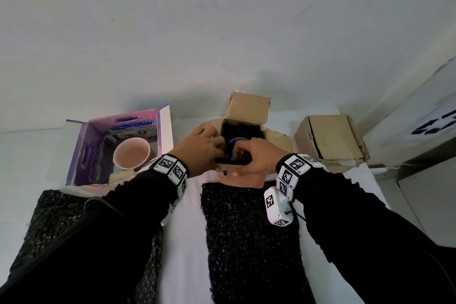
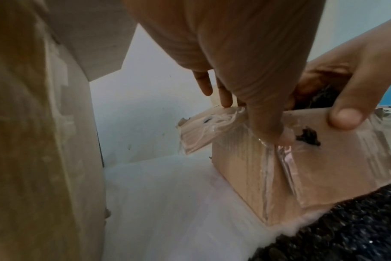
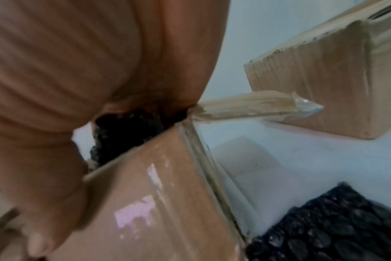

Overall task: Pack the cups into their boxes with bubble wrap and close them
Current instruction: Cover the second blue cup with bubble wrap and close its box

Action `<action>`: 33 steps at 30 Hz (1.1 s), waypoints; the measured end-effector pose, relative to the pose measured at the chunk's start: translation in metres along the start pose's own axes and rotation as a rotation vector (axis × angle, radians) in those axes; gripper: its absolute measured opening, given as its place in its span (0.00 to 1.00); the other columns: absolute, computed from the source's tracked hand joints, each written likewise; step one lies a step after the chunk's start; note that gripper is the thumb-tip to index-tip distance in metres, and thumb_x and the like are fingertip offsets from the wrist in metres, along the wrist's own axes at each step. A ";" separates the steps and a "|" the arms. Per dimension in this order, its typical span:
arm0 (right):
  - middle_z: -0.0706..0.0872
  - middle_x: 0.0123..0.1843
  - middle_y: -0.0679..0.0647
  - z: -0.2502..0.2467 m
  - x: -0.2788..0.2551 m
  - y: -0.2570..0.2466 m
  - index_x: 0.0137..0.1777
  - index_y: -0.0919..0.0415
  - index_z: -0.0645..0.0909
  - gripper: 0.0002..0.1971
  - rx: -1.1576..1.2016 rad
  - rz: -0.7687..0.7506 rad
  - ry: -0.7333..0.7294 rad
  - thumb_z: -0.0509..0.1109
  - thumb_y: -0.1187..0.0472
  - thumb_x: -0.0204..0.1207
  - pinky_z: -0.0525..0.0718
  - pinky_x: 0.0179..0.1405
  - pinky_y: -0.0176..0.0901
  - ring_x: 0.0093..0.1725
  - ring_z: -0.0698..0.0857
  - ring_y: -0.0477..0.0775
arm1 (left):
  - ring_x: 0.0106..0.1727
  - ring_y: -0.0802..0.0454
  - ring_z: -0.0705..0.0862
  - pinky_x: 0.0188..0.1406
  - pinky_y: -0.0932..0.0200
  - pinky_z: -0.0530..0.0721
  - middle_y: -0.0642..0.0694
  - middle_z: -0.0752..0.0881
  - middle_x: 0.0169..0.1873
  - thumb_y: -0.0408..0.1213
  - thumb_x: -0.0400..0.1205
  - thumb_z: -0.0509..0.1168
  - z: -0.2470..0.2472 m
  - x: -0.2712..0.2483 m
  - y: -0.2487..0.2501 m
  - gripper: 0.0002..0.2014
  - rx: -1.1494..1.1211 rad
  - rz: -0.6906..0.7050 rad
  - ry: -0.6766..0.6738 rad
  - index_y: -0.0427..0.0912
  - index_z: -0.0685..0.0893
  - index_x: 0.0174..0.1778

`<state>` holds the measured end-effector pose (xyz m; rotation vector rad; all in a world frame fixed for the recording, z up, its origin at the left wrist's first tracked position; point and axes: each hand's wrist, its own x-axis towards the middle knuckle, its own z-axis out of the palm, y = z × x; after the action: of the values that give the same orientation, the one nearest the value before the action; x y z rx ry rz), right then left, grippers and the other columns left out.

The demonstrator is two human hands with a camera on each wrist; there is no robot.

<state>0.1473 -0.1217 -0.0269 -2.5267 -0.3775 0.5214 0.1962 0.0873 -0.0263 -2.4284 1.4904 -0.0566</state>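
An open brown box (image 1: 249, 111) stands in the middle, lined with black bubble wrap (image 1: 246, 129). A blue cup (image 1: 235, 145) sits inside the wrap. My left hand (image 1: 204, 148) and right hand (image 1: 254, 158) both grip the box's front wall (image 2: 346, 159), thumbs outside on the taped cardboard and fingers curled inside. The right fingers lie on the black wrap (image 3: 123, 130). To the left, a pink cup (image 1: 132, 153) rests in an open purple box (image 1: 98, 145). Most of the blue cup is hidden by my hands.
A closed brown box (image 1: 330, 140) stands to the right, close to the open one. Two black bubble wrap sheets lie on the white table (image 1: 187, 242): one in front of the open box (image 1: 251, 242), one under my left arm (image 1: 61, 212). A wall rises behind the boxes.
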 end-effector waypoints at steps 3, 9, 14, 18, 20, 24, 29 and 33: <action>0.81 0.42 0.37 0.005 0.001 0.006 0.51 0.42 0.82 0.16 -0.056 -0.046 0.037 0.77 0.40 0.66 0.75 0.52 0.47 0.46 0.79 0.46 | 0.50 0.47 0.76 0.49 0.51 0.66 0.55 0.83 0.40 0.56 0.63 0.77 0.000 0.002 0.001 0.13 -0.005 0.006 0.063 0.56 0.90 0.38; 0.83 0.55 0.42 0.003 -0.001 -0.001 0.59 0.42 0.85 0.20 -0.320 -0.012 -0.024 0.66 0.34 0.74 0.66 0.56 0.52 0.54 0.69 0.51 | 0.51 0.45 0.76 0.49 0.48 0.73 0.54 0.82 0.42 0.56 0.65 0.76 0.000 0.000 0.001 0.12 -0.041 -0.021 0.076 0.58 0.90 0.39; 0.85 0.58 0.49 0.001 -0.009 -0.013 0.58 0.43 0.86 0.19 -0.406 0.057 -0.070 0.53 0.43 0.85 0.62 0.56 0.52 0.56 0.72 0.54 | 0.49 0.42 0.77 0.51 0.44 0.76 0.51 0.83 0.45 0.54 0.67 0.76 -0.002 -0.005 0.008 0.09 -0.008 -0.061 0.076 0.58 0.90 0.40; 0.88 0.58 0.48 -0.009 -0.006 -0.014 0.51 0.46 0.87 0.13 -0.259 0.111 -0.120 0.59 0.52 0.82 0.71 0.55 0.47 0.56 0.81 0.53 | 0.49 0.44 0.77 0.55 0.43 0.75 0.54 0.84 0.42 0.43 0.71 0.75 0.002 -0.008 0.013 0.05 0.039 -0.068 0.107 0.56 0.89 0.41; 0.90 0.53 0.46 -0.019 -0.005 -0.011 0.53 0.47 0.90 0.10 -0.139 0.102 -0.110 0.69 0.58 0.76 0.75 0.50 0.37 0.50 0.84 0.47 | 0.47 0.45 0.78 0.54 0.47 0.69 0.57 0.84 0.39 0.43 0.70 0.76 0.002 -0.009 0.015 0.07 0.058 -0.089 0.106 0.56 0.87 0.41; 0.91 0.43 0.50 -0.022 0.004 -0.013 0.43 0.52 0.91 0.04 -0.181 0.176 -0.069 0.76 0.55 0.71 0.83 0.44 0.42 0.43 0.87 0.52 | 0.46 0.45 0.79 0.53 0.47 0.66 0.56 0.85 0.34 0.43 0.67 0.78 0.002 -0.009 0.018 0.12 0.042 -0.136 0.125 0.52 0.83 0.42; 0.88 0.46 0.54 -0.012 0.011 -0.015 0.46 0.54 0.86 0.10 -0.422 0.196 -0.006 0.70 0.49 0.74 0.82 0.43 0.48 0.46 0.86 0.58 | 0.59 0.45 0.76 0.63 0.44 0.60 0.62 0.85 0.44 0.57 0.71 0.72 -0.004 -0.007 0.016 0.10 0.055 -0.181 0.037 0.58 0.88 0.42; 0.87 0.43 0.49 -0.011 0.009 -0.009 0.44 0.51 0.87 0.06 -0.303 0.156 -0.012 0.72 0.51 0.72 0.80 0.42 0.45 0.43 0.85 0.54 | 0.64 0.46 0.72 0.65 0.43 0.55 0.64 0.85 0.48 0.59 0.73 0.68 -0.002 -0.005 0.017 0.11 0.083 -0.195 0.019 0.61 0.89 0.46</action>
<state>0.1588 -0.1159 -0.0164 -2.8638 -0.2818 0.5759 0.1791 0.0843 -0.0285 -2.5040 1.2279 -0.1786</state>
